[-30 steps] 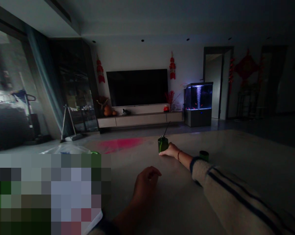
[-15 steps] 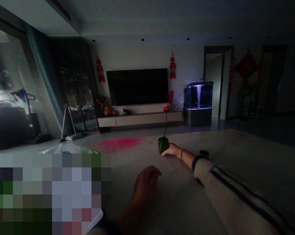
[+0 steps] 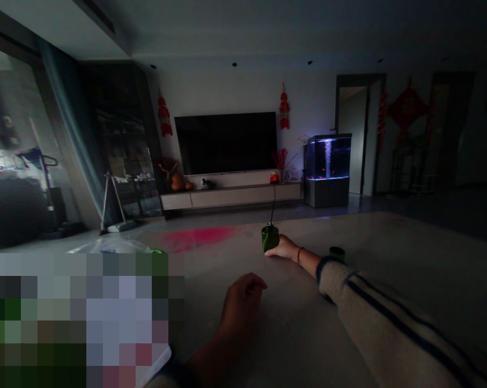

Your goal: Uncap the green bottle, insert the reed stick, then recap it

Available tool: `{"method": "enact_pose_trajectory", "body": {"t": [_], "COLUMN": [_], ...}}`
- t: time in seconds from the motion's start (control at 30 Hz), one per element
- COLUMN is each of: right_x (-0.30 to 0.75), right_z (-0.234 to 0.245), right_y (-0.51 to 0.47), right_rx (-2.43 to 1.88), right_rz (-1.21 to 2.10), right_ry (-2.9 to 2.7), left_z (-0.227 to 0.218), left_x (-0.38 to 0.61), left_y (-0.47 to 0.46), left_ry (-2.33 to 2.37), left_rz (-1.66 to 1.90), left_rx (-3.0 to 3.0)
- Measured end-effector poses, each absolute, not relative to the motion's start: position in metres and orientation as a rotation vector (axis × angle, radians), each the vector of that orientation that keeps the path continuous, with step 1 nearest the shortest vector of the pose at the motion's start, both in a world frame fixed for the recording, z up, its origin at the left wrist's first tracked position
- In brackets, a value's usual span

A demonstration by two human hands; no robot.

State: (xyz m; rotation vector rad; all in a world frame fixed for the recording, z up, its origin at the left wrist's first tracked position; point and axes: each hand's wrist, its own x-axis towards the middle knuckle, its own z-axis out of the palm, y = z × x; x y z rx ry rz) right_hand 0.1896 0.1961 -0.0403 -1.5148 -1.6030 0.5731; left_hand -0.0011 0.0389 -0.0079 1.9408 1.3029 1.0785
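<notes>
A small dark green glass bottle stands upright on the table, with a thin dark stick rising almost straight from its neck. My right hand is wrapped round the bottle's right side, low down, and a red cord circles that wrist. Closer to me, my left hand rests over the tabletop with its fingers curled in; nothing shows in it. Behind my right forearm sits a short dark green cylinder, partly hidden by the sleeve.
A pinkish-red patch marks the far left of the tabletop. Clear plastic and a green rim show above a blurred-out block at lower left. Beyond the table are a low cabinet, a television and a lit fish tank.
The stick in the bottle has swung from leaning right to nearly upright. My right hand keeps its hold on the bottle, and my left hand has stayed in place.
</notes>
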Motion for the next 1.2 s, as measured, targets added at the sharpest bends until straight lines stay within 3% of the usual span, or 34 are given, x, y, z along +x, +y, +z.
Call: {"method": "enact_pose_trajectory", "body": {"t": [0.27,0.7,0.97,1.2], "right_x": [0.189,0.179,0.188,0.188], "right_z": [-0.030,-0.028,-0.015,-0.016], "right_y": [0.190,0.183,0.174,0.175], "right_rx": [-1.358,-1.270,-1.107,-1.133], "right_rz": [0.781,0.695,1.086,1.048], "right_ry": [-1.599,-1.621,-1.754,-1.712], "left_z": [-0.011,-0.008,-0.009,-0.007], "left_x": [-0.002,0.000,0.000,0.000], "left_y": [0.040,0.037,0.038,0.035], "left_ry": [1.300,1.277,1.298,1.306], "left_rz": [1.062,1.048,1.002,0.990], "left_rx": [1.917,1.885,1.856,1.818]}}
